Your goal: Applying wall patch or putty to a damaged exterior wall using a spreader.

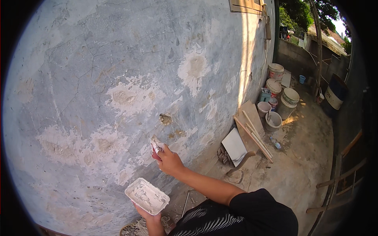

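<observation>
My right hand (170,160) is closed around a putty knife (157,144), whose blade carries pale paste and whose reddish handle shows between my fingers. The blade is close to the grey-blue wall (78,98), below a small ragged hole (165,118); whether it touches the wall I cannot tell. Lower down, my left hand (148,215) grips a white rectangular tray (146,195) from beneath, its inside smeared with whitish putty. Rough whitish patches (132,96) spread over the wall around the hole, and thin cracks run through its upper part.
Several paint buckets (289,97) stand along the wall at the right. Nearer lie a white board (234,146), wooden strips (256,135) and a plastic bottle (275,143). A dark drum (334,94) and a wooden ladder-like frame (339,177) are at the far right.
</observation>
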### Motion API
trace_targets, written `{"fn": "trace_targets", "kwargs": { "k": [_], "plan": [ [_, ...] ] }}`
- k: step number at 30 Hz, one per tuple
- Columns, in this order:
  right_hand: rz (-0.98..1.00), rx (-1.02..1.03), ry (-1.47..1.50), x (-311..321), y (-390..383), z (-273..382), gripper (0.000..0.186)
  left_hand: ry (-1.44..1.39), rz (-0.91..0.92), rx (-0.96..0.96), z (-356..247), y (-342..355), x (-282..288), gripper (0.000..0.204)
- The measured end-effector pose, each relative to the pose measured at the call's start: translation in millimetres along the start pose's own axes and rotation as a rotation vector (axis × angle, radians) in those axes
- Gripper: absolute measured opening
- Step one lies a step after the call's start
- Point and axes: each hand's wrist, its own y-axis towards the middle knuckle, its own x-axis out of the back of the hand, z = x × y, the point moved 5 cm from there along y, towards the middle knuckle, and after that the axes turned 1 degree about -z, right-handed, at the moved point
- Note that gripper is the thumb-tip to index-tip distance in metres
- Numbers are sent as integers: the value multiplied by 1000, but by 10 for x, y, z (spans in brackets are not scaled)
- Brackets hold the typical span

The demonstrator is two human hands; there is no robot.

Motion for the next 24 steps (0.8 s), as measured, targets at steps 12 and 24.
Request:
{"fn": "trace_targets", "kwargs": {
  "k": [12, 24],
  "plan": [
    [-144, -607, 1653, 595, 79, -831, 22, -83, -74, -168, -112, -222, 239, 52],
    [-368, -252, 877, 993, 405, -873, 17, -91, -156, -218, -94, -361, 104, 50]
  ]
}}
